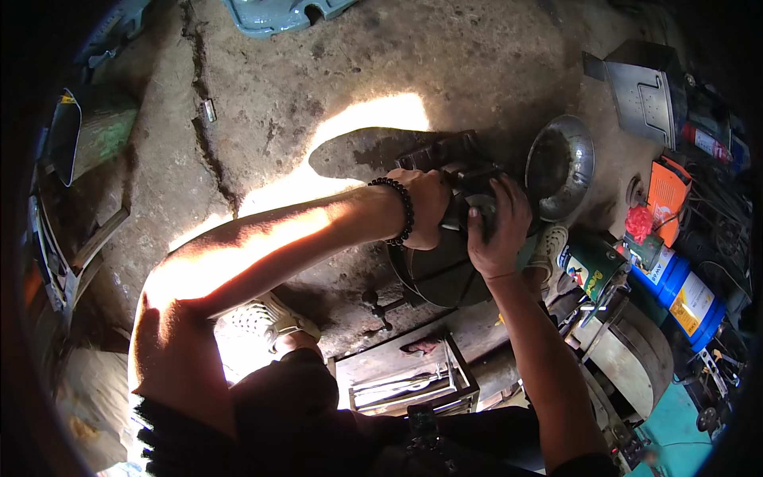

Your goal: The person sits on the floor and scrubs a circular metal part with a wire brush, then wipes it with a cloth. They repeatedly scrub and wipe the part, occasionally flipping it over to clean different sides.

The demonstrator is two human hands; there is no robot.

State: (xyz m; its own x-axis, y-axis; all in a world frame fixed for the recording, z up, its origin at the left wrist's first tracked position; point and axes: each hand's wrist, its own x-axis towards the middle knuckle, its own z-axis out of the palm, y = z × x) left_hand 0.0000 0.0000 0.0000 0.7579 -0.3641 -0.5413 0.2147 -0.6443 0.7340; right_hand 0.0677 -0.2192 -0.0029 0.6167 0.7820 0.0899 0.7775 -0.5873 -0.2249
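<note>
My left hand [424,205], with a dark bead bracelet at its wrist, is closed in a fist beside a dark metal assembly [437,153]. What lies inside that fist is hidden. Just to its right, my right hand [502,230] curls its thumb and fingers around a dark, rounded metal part [479,205]. Both hands are over a round, dark metal plate [449,280], and shadow blurs the detail between them. A T-shaped metal handle [383,308] sticks out at the plate's lower left.
A shallow metal basin [586,171] lies right of my hands. An open metal-framed drawer [461,381] with tools is near my legs. Along the right stand an orange case [668,199], a green tin [594,266] and a blue-and-white bucket [687,298]. Cracked concrete floor [270,95] extends beyond.
</note>
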